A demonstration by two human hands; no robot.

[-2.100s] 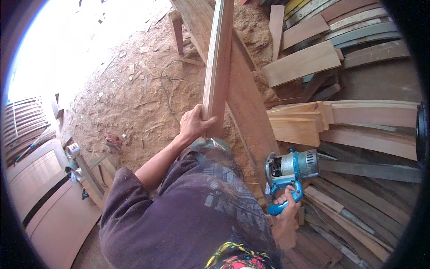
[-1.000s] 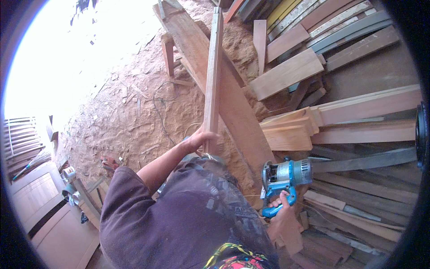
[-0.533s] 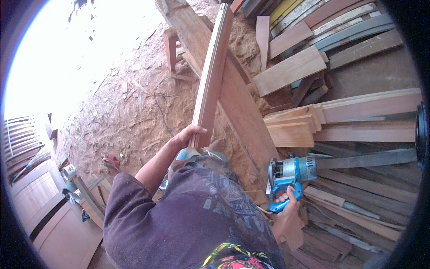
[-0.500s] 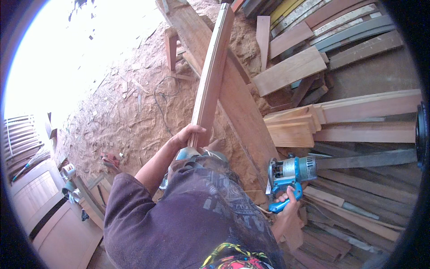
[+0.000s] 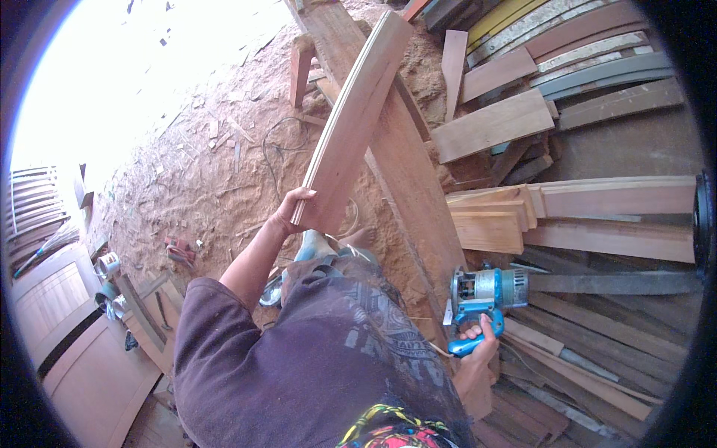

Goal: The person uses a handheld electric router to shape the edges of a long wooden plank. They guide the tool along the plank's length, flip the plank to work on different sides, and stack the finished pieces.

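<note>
My left hand [image 5: 293, 209] is closed round the near end of a long wooden board [image 5: 360, 112], whose left edge has grooves running along it. The board slants up and away above a wide plank [image 5: 420, 198], its broad reddish face showing. Low on the right, my right hand [image 5: 478, 342] grips the blue handle of a power router [image 5: 493, 287]. The router lies on its side against the near end of the plank, its round base turned left. Whether the plank bears its weight I cannot tell.
Stacked boards [image 5: 612, 198] fill the right side, with more timber [image 5: 493, 125] behind them. Sawdust and wood scraps cover the ground [image 5: 216, 172], where a dark cord [image 5: 267, 153] curls. Panelled doors [image 5: 104, 381] lie at the lower left, beside another blue tool [image 5: 107, 291].
My left hand has moved a little left and up, and the board has turned so that more of its broad face shows. My right hand and the router stay nearly in place.
</note>
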